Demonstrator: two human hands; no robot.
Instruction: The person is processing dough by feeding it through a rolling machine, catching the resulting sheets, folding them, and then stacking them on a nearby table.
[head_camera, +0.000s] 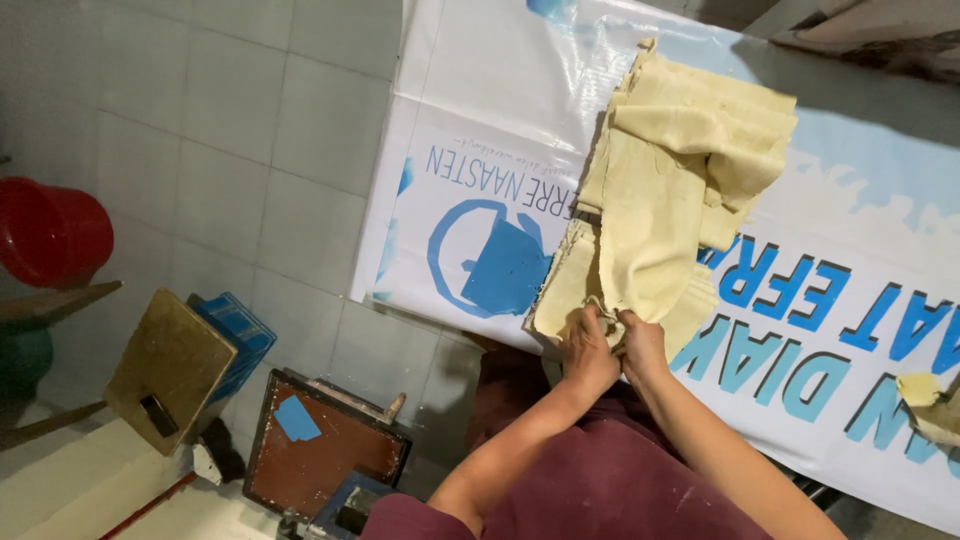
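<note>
Both hands meet at the near edge of a stack of pale yellow sheets (655, 225), thin and limp like rolled dough or skin, which lies on the table toward its near-left side. The left hand (588, 350) and the right hand (641, 345) touch each other, fingers pinched together on the near corner of the top sheets. To separate a layer cleanly, the grip should stay on the very edge, with the lift slow and low so the thin sheet does not tear; this is a judgement from how soft the material looks. The far part of the stack is folded over itself in loose bundles. A smaller scrap of the same material (925, 400) lies well apart at the right. The table is covered by a glossy white and blue printed banner (480, 130). The floor is grey tile; at the left stand a red bucket (50, 232), a blue crate (238, 335) and a brown framed board (325, 445).
</note>
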